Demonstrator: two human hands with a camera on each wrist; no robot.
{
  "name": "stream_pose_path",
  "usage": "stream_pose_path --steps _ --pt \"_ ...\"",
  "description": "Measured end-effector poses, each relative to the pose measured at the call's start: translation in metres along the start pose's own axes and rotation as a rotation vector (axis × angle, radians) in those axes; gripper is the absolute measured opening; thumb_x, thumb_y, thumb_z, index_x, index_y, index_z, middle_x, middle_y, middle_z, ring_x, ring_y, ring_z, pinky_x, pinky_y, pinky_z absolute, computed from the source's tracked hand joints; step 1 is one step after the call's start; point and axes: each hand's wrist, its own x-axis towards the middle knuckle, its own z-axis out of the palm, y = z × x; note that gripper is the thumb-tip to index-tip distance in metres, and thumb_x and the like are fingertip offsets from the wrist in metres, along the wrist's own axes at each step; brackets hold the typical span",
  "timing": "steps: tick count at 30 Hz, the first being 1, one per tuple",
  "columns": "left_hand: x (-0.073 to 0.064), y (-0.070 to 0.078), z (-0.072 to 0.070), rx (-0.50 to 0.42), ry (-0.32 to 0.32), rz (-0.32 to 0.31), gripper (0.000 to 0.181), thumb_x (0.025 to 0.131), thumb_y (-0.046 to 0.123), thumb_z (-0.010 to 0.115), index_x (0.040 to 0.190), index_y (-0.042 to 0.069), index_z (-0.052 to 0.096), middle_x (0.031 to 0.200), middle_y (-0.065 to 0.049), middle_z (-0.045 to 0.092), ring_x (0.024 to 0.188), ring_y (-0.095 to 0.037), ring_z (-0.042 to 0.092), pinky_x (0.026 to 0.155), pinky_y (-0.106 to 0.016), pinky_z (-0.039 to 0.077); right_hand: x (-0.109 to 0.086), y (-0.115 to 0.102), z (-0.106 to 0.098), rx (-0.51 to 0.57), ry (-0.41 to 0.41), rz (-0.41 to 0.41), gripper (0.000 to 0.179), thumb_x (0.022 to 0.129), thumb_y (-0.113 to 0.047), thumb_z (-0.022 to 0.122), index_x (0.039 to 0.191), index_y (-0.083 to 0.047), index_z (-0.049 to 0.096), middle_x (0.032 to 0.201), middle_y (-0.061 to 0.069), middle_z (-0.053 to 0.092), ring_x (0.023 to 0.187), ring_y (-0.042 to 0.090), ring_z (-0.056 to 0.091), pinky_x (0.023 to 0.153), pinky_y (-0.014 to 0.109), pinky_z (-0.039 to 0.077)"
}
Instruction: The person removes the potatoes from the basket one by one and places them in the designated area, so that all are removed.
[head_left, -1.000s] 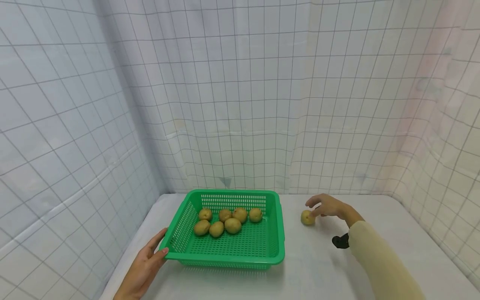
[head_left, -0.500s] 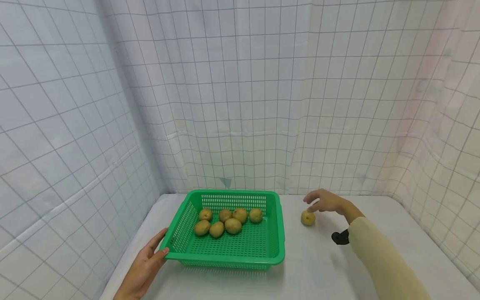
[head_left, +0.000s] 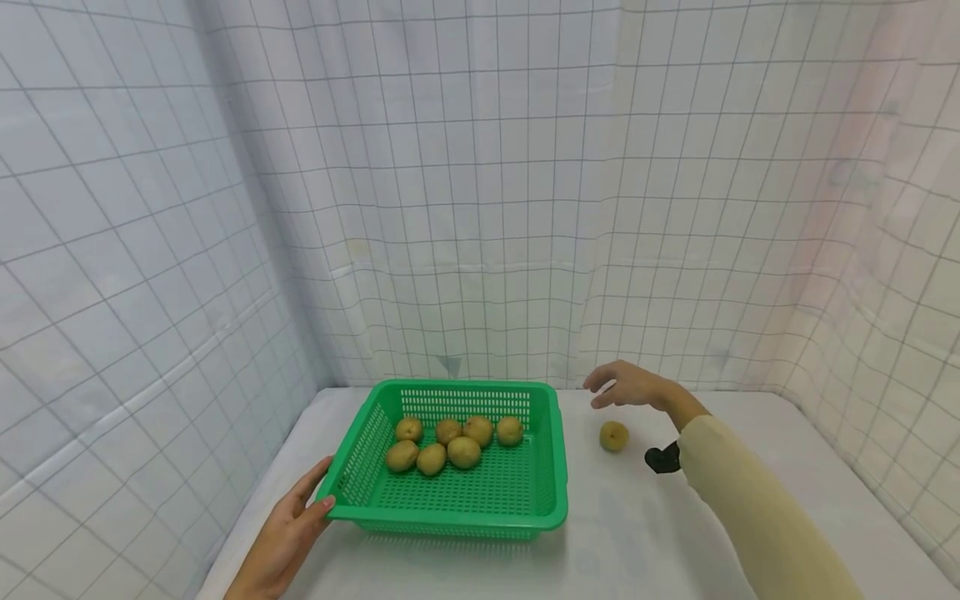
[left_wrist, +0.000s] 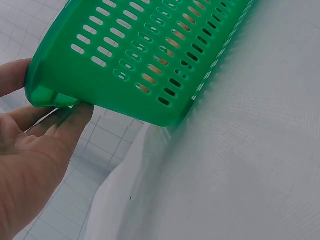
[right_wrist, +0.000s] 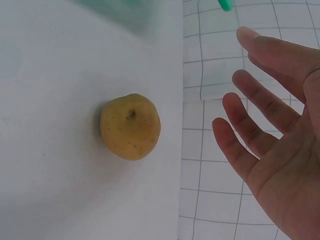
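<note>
At the near left corner of a green plastic basket (head_left: 450, 521), my left hand (head_left: 283, 529) holds the rim. The left wrist view shows fingers on both sides of that rim, by the slotted basket wall (left_wrist: 120, 97). Several potatoes (head_left: 465, 452) lie inside, mostly in the back half. One more potato (head_left: 613, 436) sits on the white table, right of the basket. My right hand (head_left: 637, 385) hovers behind and above it, holding nothing. In the right wrist view, the fingers of the right hand (right_wrist: 285, 135) are spread and loosely bent, apart from the lone potato (right_wrist: 131, 126).
White table (head_left: 615, 533) extends around the basket and on to the right. Behind and at both sides hang white sheets (head_left: 480, 208) with a grid pattern. Below the right wrist is a black object (head_left: 663, 458), partly covered by a pale yellow sleeve (head_left: 750, 500).
My right hand has risen away from the lone potato, toward the back and slightly left. The potato has stayed on the table. My left hand keeps its place on the basket rim.
</note>
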Motion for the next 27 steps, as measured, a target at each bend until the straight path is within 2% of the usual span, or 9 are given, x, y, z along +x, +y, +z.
stream_pose_path --steps 6,16,23,27 --pt "0.0 0.0 0.0 0.001 0.0 0.006 0.071 0.112 0.008 0.047 0.163 -0.004 -0.001 0.168 -0.023 -0.012 0.134 0.006 0.041 0.106 -0.022 0.043 0.006 -0.015 0.003 0.011 -0.023 -0.046 0.041 0.097 -0.016 0.074 0.135 -0.004 0.065 0.135 0.013 0.062 0.12 0.033 0.062 0.099 0.048 0.054" --pt "0.0 0.002 0.001 0.003 0.005 0.0 0.071 0.112 0.008 0.047 0.163 -0.004 -0.001 0.168 -0.022 -0.011 0.135 0.005 0.041 0.106 -0.022 0.043 0.015 -0.034 0.007 0.003 -0.035 -0.081 0.039 0.096 -0.017 0.076 0.134 -0.008 0.066 0.133 0.007 0.063 0.12 0.028 0.063 0.098 0.045 0.054" --pt "0.001 0.001 0.001 0.004 -0.006 0.017 0.071 0.111 0.007 0.047 0.162 -0.006 -0.001 0.167 -0.025 -0.013 0.134 0.006 0.042 0.105 -0.022 0.043 0.018 -0.046 0.009 -0.039 -0.086 -0.095 0.044 0.096 -0.014 0.075 0.137 -0.003 0.064 0.137 0.015 0.062 0.12 0.029 0.062 0.096 0.045 0.055" --pt "0.001 0.0 0.0 -0.002 -0.026 0.025 0.072 0.111 0.006 0.046 0.161 -0.007 -0.004 0.166 -0.026 -0.015 0.133 0.008 0.041 0.106 -0.022 0.042 0.021 -0.053 0.013 -0.037 -0.118 -0.099 0.041 0.096 -0.012 0.074 0.136 -0.004 0.065 0.134 0.011 0.064 0.12 0.03 0.061 0.096 0.047 0.055"
